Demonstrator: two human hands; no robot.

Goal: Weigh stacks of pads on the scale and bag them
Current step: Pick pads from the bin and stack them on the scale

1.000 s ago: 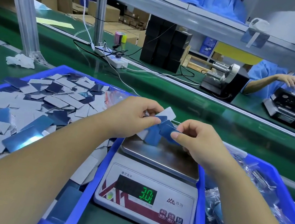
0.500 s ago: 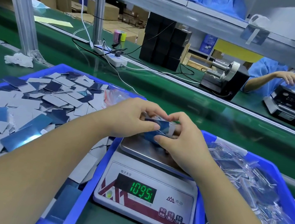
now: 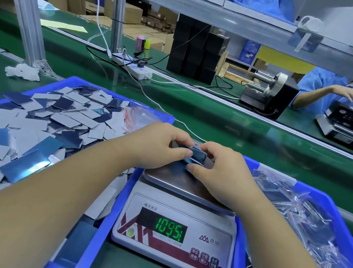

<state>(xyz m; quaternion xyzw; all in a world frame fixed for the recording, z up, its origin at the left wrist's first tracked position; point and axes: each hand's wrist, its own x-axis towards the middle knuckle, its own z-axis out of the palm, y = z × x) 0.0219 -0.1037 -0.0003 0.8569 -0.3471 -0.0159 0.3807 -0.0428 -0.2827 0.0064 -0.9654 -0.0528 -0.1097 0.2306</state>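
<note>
The green workbench [image 3: 230, 128] fills the view, and the scale [image 3: 174, 231] sits on it near the front edge, the landmark for everything else. To the left of the scale, touching its side, stands a big blue bin [image 3: 95, 221] heaped with loose pads [image 3: 31, 133], some grey side up and some glossy blue. To the right of the scale is a second blue bin [image 3: 350, 235] holding clear bags [image 3: 302, 215] already filled with pads. Well behind the scale, past the bench rail, a person in a blue coat [image 3: 325, 88] reaches over another scale [image 3: 345, 126]; left of that sit a black tape dispenser [image 3: 268, 95] and a stack of black boxes [image 3: 196, 50]. A white power strip [image 3: 132, 68] lies behind the scale to the left, and a crumpled white tissue [image 3: 22, 71] lies farther left, beyond the pad bin. The scale's green display [image 3: 170, 228] reads 109.5. Over the steel pan [image 3: 176, 183] both hands meet: the left hand [image 3: 157, 147] and the right hand [image 3: 220, 171] each have curled fingers and thumb clamped on the ends of a small stack of pads [image 3: 195, 154], held edge-on between them. Whether the stack rests on the pan or hangs just above it cannot be told, since the hands hide its underside.
</note>
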